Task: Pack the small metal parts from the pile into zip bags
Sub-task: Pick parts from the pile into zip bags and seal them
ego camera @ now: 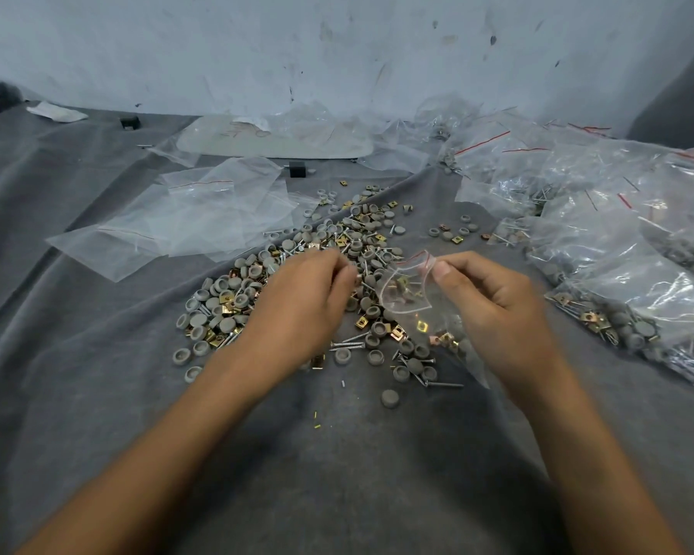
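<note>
Head view: right hand (493, 302) pinches the open mouth of a small zip bag (407, 292) between thumb and fingers (443, 270); a few parts are already inside. Left hand (309, 298) is just beside the bag mouth with its fingers (337, 270) curled and tips together. It's blurred, so can't tell if they hold a part. Pile of parts (225, 298) sits on the grey-clothed counter (97, 354) under both hands. Empty bags (185, 218) left, filled bags (617, 242) right.

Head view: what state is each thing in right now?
zip bag, mouth open, partly filled, held up.
right hand, pinches the zip bag's rim.
left hand, fingers curled over the pile; hold unclear.
pile, loose, spread out.
empty bags, flat, left of pile.
filled bags, heaped at right.
</note>
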Motion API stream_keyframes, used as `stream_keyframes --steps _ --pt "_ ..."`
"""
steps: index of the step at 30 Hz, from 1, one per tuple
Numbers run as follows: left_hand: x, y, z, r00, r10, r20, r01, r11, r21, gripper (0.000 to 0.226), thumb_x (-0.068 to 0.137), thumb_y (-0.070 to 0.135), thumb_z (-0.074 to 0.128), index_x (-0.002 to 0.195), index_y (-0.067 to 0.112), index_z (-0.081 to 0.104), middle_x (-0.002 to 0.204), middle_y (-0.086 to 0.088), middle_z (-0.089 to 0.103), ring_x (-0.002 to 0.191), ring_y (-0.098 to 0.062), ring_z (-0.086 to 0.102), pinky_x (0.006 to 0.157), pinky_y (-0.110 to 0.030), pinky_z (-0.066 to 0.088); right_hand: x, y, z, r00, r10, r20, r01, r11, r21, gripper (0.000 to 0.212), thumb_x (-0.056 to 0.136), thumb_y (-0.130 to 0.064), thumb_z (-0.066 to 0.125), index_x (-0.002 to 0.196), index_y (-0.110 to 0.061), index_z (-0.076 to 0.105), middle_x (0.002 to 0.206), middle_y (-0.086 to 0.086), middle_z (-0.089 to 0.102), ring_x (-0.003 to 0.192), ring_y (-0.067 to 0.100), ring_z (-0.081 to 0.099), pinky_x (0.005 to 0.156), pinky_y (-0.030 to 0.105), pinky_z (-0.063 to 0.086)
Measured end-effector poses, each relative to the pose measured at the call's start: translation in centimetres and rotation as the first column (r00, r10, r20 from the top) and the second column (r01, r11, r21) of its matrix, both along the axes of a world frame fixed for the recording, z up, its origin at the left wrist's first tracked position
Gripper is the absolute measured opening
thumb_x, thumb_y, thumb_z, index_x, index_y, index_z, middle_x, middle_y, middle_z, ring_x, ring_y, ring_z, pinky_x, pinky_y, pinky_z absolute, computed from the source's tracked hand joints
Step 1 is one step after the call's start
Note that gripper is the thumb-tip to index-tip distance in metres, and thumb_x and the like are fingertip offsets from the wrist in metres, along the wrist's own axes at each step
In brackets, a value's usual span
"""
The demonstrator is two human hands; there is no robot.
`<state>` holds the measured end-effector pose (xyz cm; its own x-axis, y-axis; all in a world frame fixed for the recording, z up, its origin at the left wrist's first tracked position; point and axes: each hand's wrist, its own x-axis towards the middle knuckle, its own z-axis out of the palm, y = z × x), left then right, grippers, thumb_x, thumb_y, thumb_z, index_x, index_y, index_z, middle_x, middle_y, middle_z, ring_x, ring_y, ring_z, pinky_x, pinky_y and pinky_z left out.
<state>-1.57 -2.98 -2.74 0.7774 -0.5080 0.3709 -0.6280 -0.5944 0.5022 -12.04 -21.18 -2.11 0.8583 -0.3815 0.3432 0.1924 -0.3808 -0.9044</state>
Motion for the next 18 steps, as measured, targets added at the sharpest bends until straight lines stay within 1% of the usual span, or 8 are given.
stream_keyframes --steps 3,5,8,12,13,15,17,18 --pt "-1.3 -0.3 1.8 0.997 -0.065 -0.046 0.053 0.974 -0.218 0.016 0.104 0.035 0.052 0.095 0.028 0.063 0.075 0.021 0.053 0.072 0.007 0.051 0.061 -0.011 0.034 0.0 0.2 0.1 0.999 0.039 -0.022 -0.039 0.999 -0.013 0.017 0.101 -0.019 0.062 0.096 -0.023 0.078 0.089 0.001 0.076 0.088 0.026 0.069 0.076 0.035 0.054" --pt "-2.2 -0.7 2.5 0.987 -0.149 -0.061 0.13 0.96 -0.247 0.011 0.101 0.034 0.057 0.096 0.03 0.066 0.075 0.022 0.056 0.07 0.009 0.053 0.06 -0.009 0.035 -0.1 0.3 0.2 0.997 0.072 -0.026 -0.072 0.997 0.0 0.017 0.101 -0.017 0.062 0.098 -0.021 0.078 0.091 0.002 0.077 0.09 0.023 0.071 0.08 0.035 0.054" --pt "-2.6 -0.8 2.7 0.96 -0.253 -0.12 0.218 0.944 -0.246 0.007 0.096 0.032 0.066 0.1 0.03 0.07 0.081 0.016 0.062 0.071 0.002 0.056 0.061 -0.013 0.039 -0.2 0.2 0.4 0.993 0.113 0.015 -0.114 0.991 0.064 0.018 0.101 -0.011 0.059 0.101 -0.012 0.077 0.096 0.008 0.078 0.094 0.025 0.072 0.084 0.037 0.056" --pt "-1.1 0.6 3.0 0.966 -0.203 -0.158 0.149 0.942 -0.301 0.004 0.097 0.036 0.063 0.098 0.037 0.067 0.08 0.026 0.062 0.065 0.003 0.055 0.058 -0.01 0.04 -0.3 -0.2 0.9 0.991 0.109 0.08 -0.13 0.935 0.331 0.018 0.101 -0.007 0.054 0.098 -0.003 0.072 0.079 -0.008 0.074 0.078 0.0 0.067 0.072 0.012 0.051" --pt "-0.5 1.0 3.0 0.974 -0.167 -0.152 0.127 0.961 -0.246 0.005 0.097 0.037 0.062 0.097 0.037 0.066 0.08 0.028 0.062 0.067 0.005 0.055 0.059 -0.01 0.039 -0.3 -0.4 1.0 0.99 0.105 0.093 -0.133 0.909 0.395 0.018 0.101 -0.008 0.053 0.097 -0.003 0.071 0.08 -0.009 0.074 0.079 0.0 0.067 0.074 0.012 0.05" --pt "0.4 1.8 2.9 0.983 -0.116 -0.143 0.117 0.993 0.004 0.008 0.098 0.039 0.06 0.098 0.035 0.067 0.084 0.023 0.064 0.077 0.006 0.057 0.069 -0.019 0.045 -0.2 -0.7 1.1 0.992 0.089 0.09 -0.12 0.885 0.449 0.019 0.1 -0.013 0.054 0.094 -0.01 0.073 0.088 -0.003 0.074 0.09 0.009 0.065 0.086 0.023 0.049" --pt "0.7 2.2 2.6 0.979 -0.105 -0.176 0.152 0.949 0.277 0.013 0.098 0.041 0.058 0.101 0.034 0.069 0.093 0.019 0.067 0.087 0.001 0.06 0.075 -0.029 0.049 -0.1 -1.0 1.1 0.995 0.061 0.08 -0.091 0.881 0.465 0.022 0.1 -0.016 0.055 0.089 -0.017 0.075 0.091 0.001 0.072 0.096 0.02 0.059 0.091 0.035 0.043" --pt "0.7 2.3 2.3 0.974 -0.105 -0.202 0.174 0.915 0.364 0.014 0.097 0.042 0.059 0.101 0.033 0.07 0.093 0.018 0.068 0.087 -0.001 0.062 0.074 -0.028 0.048 -0.1 -1.0 1.1 0.995 0.051 0.082 -0.084 0.875 0.477 0.023 0.1 -0.016 0.055 0.088 -0.017 0.074 0.09 0.002 0.072 0.095 0.021 0.059 0.09 0.036 0.042"
